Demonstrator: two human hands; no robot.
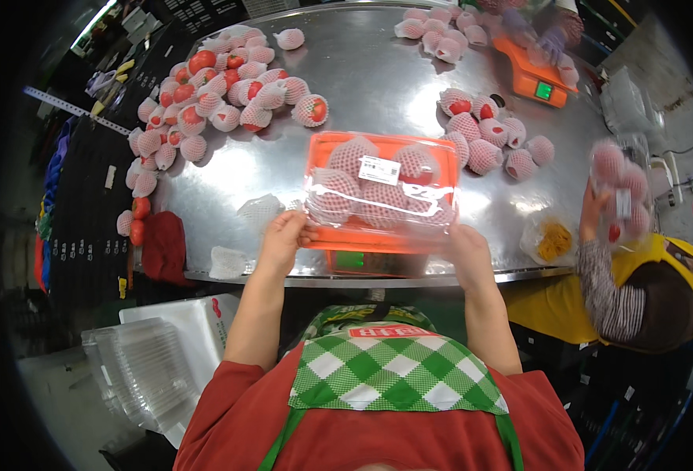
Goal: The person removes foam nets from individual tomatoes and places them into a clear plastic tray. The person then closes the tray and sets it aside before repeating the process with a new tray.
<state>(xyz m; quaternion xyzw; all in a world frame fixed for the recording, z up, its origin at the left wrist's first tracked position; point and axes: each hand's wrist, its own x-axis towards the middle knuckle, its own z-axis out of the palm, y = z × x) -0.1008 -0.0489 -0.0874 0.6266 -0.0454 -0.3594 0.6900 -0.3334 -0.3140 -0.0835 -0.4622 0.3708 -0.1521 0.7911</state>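
Observation:
In front of me a clear plastic box (pixel 333 223) lies over the orange scale (pixel 362 238); I cannot tell whether the two touch. Inside are several tomatoes in pink foam nets (pixel 333 192), and a white label (pixel 379 170) sticks to the lid. My left hand (pixel 290 234) pinches the box's near left corner with thumb and fingers. At the near right corner is my right hand (pixel 469 250), smeared by motion but closed on the box's edge. A green display (pixel 351 260) glows on the front of the scale, below the box.
Netted tomatoes (pixel 224 86) are heaped at the left, with another cluster (pixel 488 133) at the right. A dark red cloth (pixel 164 247) lies by the front edge. A co-worker's hand (pixel 594 210) holds a filled box (pixel 623 192); gloved hands (pixel 552 43) work at another orange scale (pixel 531 74).

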